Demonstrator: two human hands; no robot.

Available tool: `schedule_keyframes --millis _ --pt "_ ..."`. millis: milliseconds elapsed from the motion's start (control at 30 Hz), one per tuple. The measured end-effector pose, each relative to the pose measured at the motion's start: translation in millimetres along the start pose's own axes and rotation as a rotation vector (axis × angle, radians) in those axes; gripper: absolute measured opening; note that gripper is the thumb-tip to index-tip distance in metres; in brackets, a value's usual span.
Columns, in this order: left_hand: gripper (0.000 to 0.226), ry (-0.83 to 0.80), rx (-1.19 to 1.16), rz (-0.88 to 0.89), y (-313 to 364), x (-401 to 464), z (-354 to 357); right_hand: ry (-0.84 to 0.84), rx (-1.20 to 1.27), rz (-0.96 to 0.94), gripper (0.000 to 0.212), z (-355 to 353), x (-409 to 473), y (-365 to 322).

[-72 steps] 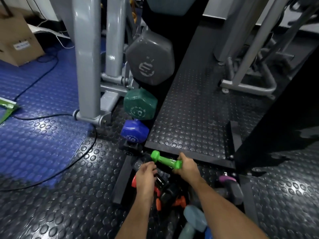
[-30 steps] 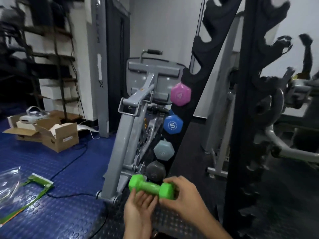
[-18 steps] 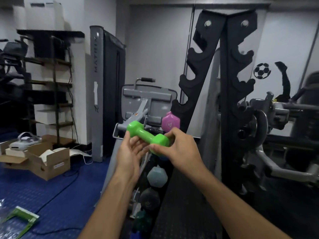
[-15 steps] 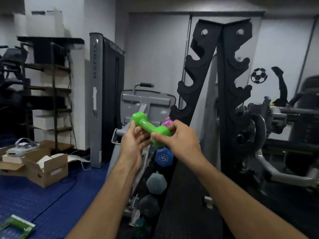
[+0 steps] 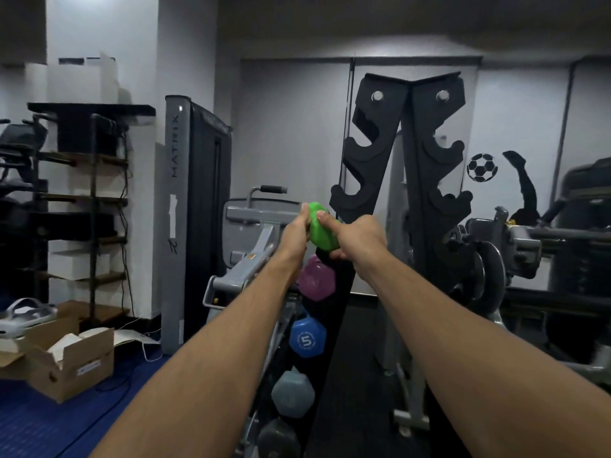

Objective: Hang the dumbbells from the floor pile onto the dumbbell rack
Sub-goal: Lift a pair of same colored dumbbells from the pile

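Green dumbbell [image 5: 322, 231]: held at frame centre, gripped by left hand [image 5: 295, 234] and right hand [image 5: 358, 238], against the dumbbell rack [image 5: 370, 180] above the pink dumbbell [image 5: 316, 278]; long axis foreshortened, judged pointing away.

Above my hands, at frame centre, the dumbbell rack [image 5: 370, 166] shows open hooks. Directly below, a purple dumbbell [image 5: 316, 278] and a blue dumbbell [image 5: 307, 338] fill theirs; a grey machine [image 5: 251, 246] crowds my left.
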State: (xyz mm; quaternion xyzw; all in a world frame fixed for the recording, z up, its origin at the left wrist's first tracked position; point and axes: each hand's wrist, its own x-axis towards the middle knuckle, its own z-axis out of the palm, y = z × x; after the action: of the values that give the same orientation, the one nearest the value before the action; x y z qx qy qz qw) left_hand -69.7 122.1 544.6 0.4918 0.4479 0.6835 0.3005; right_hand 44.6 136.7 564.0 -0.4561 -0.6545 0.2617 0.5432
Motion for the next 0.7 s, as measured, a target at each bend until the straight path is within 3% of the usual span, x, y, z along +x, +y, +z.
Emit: schedule_keyframes --millis 367,700 --pt "0.079 -0.127 0.199 -0.067 1.6 25.0 22.3 0.016 -0.16 0.093 0.071 -3.9 16.1 12.5" --pt "0.082 -0.062 0.2 -0.055 -1.2 29.1 25.9 -0.001 -0.231 0.018 0.07 -9.4 21.5 17.3"
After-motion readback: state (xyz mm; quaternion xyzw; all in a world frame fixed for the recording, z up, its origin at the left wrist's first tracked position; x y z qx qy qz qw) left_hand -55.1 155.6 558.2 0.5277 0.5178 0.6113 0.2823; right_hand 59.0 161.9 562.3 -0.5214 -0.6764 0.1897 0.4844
